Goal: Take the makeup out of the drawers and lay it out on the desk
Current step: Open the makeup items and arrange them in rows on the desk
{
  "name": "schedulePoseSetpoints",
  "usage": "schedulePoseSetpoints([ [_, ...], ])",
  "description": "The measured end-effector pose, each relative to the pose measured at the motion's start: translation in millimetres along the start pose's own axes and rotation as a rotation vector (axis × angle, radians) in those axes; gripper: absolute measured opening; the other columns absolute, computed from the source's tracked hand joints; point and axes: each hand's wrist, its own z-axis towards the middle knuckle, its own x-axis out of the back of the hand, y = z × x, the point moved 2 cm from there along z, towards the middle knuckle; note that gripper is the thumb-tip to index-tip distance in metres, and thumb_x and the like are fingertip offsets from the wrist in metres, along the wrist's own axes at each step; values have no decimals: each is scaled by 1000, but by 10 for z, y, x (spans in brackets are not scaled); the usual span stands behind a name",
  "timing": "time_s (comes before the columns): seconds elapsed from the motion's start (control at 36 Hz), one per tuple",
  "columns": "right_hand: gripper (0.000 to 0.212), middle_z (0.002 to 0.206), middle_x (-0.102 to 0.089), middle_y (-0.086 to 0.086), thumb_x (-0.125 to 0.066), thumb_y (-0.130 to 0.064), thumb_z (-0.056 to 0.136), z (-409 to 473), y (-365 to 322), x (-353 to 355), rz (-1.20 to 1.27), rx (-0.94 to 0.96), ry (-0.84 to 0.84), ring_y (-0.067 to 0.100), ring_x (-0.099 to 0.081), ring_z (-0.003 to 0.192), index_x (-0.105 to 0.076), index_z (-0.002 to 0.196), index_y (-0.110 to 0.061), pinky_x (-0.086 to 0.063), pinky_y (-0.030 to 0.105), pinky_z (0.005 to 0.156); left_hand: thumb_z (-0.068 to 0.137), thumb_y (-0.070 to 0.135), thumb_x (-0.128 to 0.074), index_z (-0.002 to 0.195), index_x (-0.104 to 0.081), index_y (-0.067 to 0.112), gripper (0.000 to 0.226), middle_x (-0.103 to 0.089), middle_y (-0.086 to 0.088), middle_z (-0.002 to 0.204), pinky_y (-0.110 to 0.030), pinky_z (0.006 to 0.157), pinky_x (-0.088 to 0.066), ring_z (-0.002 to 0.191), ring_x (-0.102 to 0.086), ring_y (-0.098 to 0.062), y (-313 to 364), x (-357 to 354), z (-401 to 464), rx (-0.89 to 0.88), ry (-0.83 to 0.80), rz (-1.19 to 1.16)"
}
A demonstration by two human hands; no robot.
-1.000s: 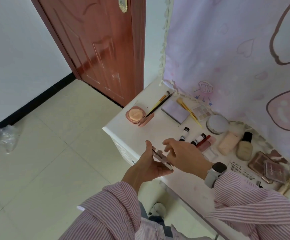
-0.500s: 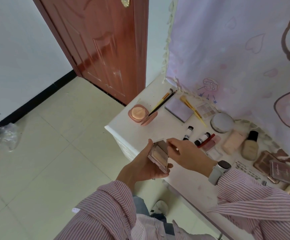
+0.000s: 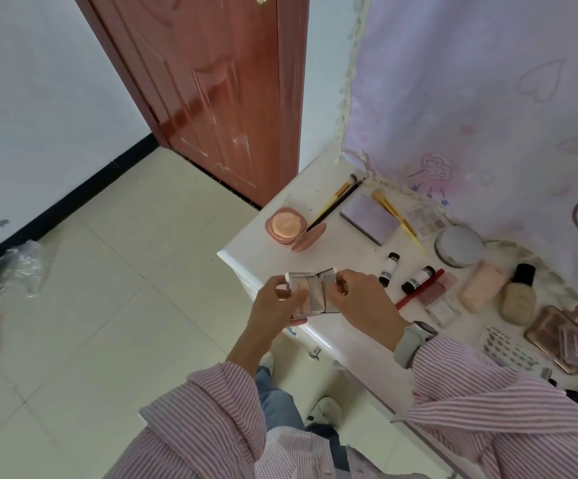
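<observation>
While both hands [image 3: 273,305] [image 3: 360,299] hold one open compact [image 3: 311,293] — two black-capped tubes [image 3: 388,267], three brushes [image 3: 336,202]

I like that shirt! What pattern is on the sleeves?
Thin pink and white stripes on both sleeves, seen clearly in the head view.

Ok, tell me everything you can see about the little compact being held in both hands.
The compact is a small, flat, silvery case, shiny like metal or mirrored plastic. It is hinged and opened wide: the left half shows pale powder pans, the right half is the lid. It is held in the air over the front corner of the white desk, not resting on it. The left hand grips the pan half, and the right hand pinches the lid's edge.
</observation>
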Motion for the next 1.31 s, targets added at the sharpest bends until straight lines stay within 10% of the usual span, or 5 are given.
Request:
schedulePoseSetpoints([
  [0.31,25,83,-63,27,-53,-23,81,230,-191,-287,418,-203,-50,39,-64,86,-51,69,-2,-53,53,75,89,14,-58,119,-53,7,31,-59,-7,101,-26,57,-56,66,-60,-17,-19,481,292,-219,460,285],
  [0.53,20,67,-62,7,-53,-9,86,368,-341,-501,752,-359,3,30,-68,77,-53,66,-8,-56,48,79,78,49,-67,137,-40,8,76,-37,-14,135,-33,103,-24,124,-29,-31,51,492,568,-227,367,809],
  [1.0,15,89,-68,11,-56,-19,90,405,-322,-540,955,-397,-45,20,-68,78,-61,93,-5,-58,28,72,81,36,-69,143,-27,8,80,-28,-15,139,-39,104,-27,127,-22,-30,146,533,674,-296,359,745],
  [1.14,9,102,-65,5,-50,-17,93,256,-29,-383,743,-357,65,12,-61,75,-56,100,-17,-53,22,71,89,18,-61,146,-18,3,74,-19,-13,153,-37,111,-21,141,-13,-28,-2,552,461,-363,372,645],
  [1.31,36,116,-54,12,-51,-23,91,285,439,-33,-162,-210,364,26,-47,108,-51,124,-8,-40,36,89,83,16,-68,147,-3,4,92,-1,-7,157,-30,113,-10,145,0,-20,-199,547,414,-365,265,748],
])
